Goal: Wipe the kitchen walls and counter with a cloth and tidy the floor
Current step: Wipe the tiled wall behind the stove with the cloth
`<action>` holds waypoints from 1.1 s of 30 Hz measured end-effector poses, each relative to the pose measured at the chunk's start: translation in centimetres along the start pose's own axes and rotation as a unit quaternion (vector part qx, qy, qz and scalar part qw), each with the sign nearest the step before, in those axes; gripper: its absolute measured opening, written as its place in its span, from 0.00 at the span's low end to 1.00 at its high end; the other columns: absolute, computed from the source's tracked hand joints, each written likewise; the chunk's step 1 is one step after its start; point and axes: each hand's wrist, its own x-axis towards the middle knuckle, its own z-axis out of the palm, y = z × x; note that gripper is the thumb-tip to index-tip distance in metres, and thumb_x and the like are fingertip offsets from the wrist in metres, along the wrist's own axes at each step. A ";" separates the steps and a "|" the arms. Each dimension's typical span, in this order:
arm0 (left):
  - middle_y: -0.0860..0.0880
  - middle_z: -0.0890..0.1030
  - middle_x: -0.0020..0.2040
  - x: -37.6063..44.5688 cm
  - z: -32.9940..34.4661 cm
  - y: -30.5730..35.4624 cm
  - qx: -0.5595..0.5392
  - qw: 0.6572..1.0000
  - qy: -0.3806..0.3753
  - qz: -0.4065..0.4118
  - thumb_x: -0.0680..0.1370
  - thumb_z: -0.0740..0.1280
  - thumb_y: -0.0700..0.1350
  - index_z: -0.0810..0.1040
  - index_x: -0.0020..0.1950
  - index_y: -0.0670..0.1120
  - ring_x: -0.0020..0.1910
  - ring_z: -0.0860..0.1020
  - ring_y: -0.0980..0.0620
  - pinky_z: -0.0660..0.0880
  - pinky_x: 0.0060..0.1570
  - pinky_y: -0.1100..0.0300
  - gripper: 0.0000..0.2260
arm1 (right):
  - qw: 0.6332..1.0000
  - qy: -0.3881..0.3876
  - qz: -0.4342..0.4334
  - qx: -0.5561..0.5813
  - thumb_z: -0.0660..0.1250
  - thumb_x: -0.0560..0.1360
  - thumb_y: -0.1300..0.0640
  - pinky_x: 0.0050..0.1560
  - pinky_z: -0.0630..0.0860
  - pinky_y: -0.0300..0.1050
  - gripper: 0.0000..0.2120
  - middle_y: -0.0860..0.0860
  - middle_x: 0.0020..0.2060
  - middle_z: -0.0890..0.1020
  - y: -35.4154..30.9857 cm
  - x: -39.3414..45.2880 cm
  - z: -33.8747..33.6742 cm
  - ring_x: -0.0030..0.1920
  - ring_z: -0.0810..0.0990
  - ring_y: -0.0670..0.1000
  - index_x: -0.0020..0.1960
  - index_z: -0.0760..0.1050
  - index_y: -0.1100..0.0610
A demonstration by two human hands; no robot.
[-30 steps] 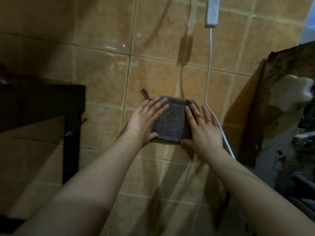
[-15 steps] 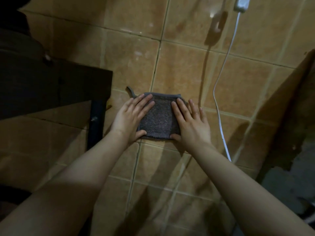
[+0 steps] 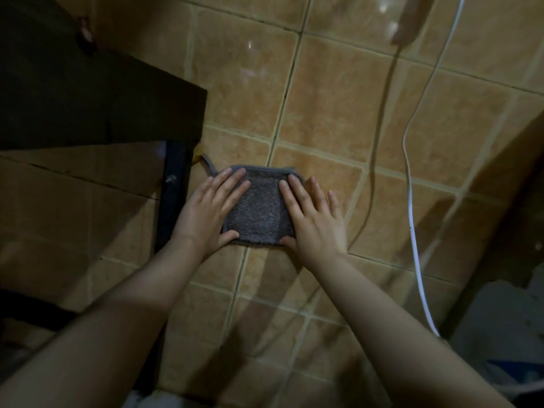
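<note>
A small grey folded cloth [image 3: 259, 209] with a hanging loop at its upper left lies flat against the tan tiled wall [image 3: 332, 113]. My left hand [image 3: 210, 210] presses on the cloth's left side with straight fingers, thumb under the lower edge. My right hand [image 3: 313, 219] presses on its right side the same way, with the outer fingers resting on the tile. Both forearms reach in from the bottom of the view.
A dark shelf [image 3: 103, 101] with a black upright support [image 3: 172, 195] stands just left of the cloth. A white cable [image 3: 412, 219] hangs down the wall to the right. A dark worn surface [image 3: 506, 313] fills the lower right corner.
Both hands and the cloth have slid left and down along the wall, toward the black shelf support. The view has shifted too, so the cable's adapter and the right-hand clutter have left the frame.
</note>
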 end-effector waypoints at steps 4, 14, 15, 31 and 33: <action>0.39 0.20 0.65 -0.3 0.7 -0.3 -0.003 1.000 -0.010 0.006 0.74 0.45 0.70 0.16 0.63 0.39 0.68 0.26 0.44 0.30 0.65 0.50 0.47 | 1.000 -0.008 -0.008 -0.009 0.66 0.71 0.40 0.74 0.42 0.53 0.49 0.44 0.76 0.39 -0.2 0.0 0.5 0.77 0.41 0.52 0.75 0.33 0.48; 0.37 0.21 0.64 0.4 -0.7 0.1 0.047 0.999 -0.016 0.011 0.74 0.44 0.71 0.17 0.63 0.37 0.68 0.28 0.44 0.31 0.65 0.49 0.47 | 0.999 -0.009 -0.014 -0.035 0.65 0.72 0.39 0.73 0.40 0.53 0.49 0.46 0.76 0.38 0.7 -0.1 -0.2 0.76 0.38 0.52 0.76 0.33 0.51; 0.37 0.20 0.63 0.5 -1.0 0.3 0.047 0.999 -0.022 0.007 0.74 0.45 0.70 0.17 0.63 0.37 0.69 0.27 0.43 0.32 0.67 0.49 0.47 | 0.999 -0.012 -0.014 -0.037 0.64 0.72 0.38 0.73 0.40 0.53 0.49 0.46 0.76 0.38 0.8 -0.1 -0.2 0.76 0.38 0.52 0.76 0.33 0.51; 0.39 0.22 0.65 3.4 -4.9 4.5 0.008 0.996 0.033 0.082 0.73 0.48 0.71 0.15 0.61 0.37 0.68 0.29 0.46 0.30 0.64 0.51 0.50 | 0.991 0.077 0.065 -0.091 0.76 0.50 0.34 0.66 0.67 0.52 0.57 0.48 0.71 0.68 6.8 -2.8 0.9 0.70 0.69 0.53 0.73 0.64 0.54; 0.40 0.23 0.66 3.7 -5.4 5.6 -0.005 0.995 0.044 0.091 0.73 0.49 0.71 0.15 0.61 0.37 0.69 0.29 0.46 0.31 0.65 0.51 0.50 | 0.991 0.071 0.064 -0.094 0.76 0.53 0.35 0.68 0.65 0.53 0.56 0.49 0.72 0.66 8.1 -3.4 0.9 0.71 0.67 0.54 0.74 0.60 0.54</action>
